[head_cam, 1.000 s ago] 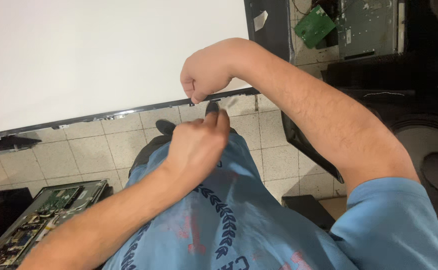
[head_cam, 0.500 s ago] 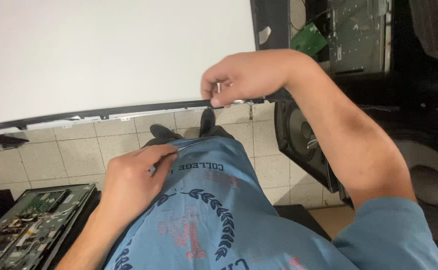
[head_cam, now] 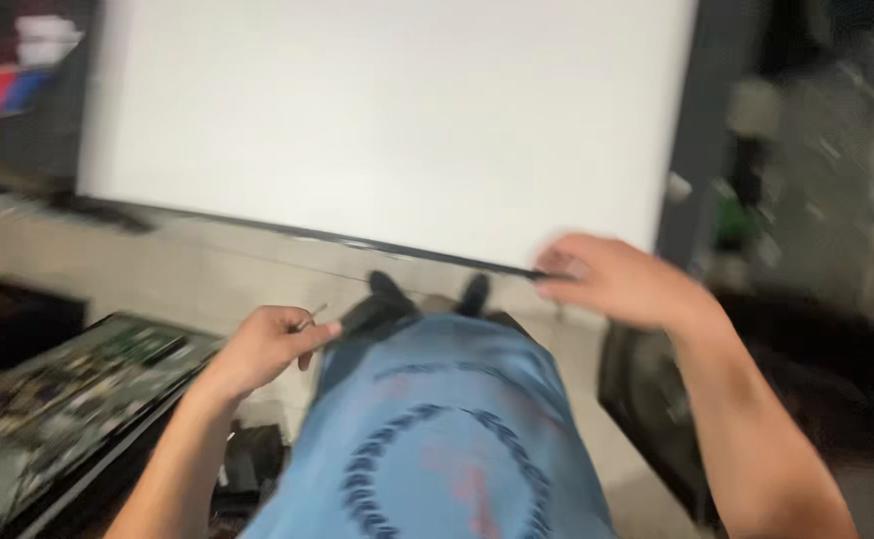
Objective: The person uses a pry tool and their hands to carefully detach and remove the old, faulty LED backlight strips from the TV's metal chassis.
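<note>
Nearest, the left hand (head_cam: 262,344) is curled by the blue shirt (head_cam: 437,439), its fingers pinching a small thin metal piece (head_cam: 313,316), perhaps a screw. Beside it lies a circuit board (head_cam: 88,384). Farther, the right hand (head_cam: 612,281) touches the dark lower edge (head_cam: 407,250) of the big white panel (head_cam: 387,120); its finger position is too blurred to tell. I judge one small part is already out, and the panel is still in its frame.

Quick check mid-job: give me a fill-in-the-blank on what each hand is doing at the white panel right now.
1. The left hand pinches a thin, small ____ object.
2. The right hand touches the dark bottom ____ of the large white flat panel.
3. The green circuit board lies on the person's ____ side.

Missing words: metal; edge; left
</note>
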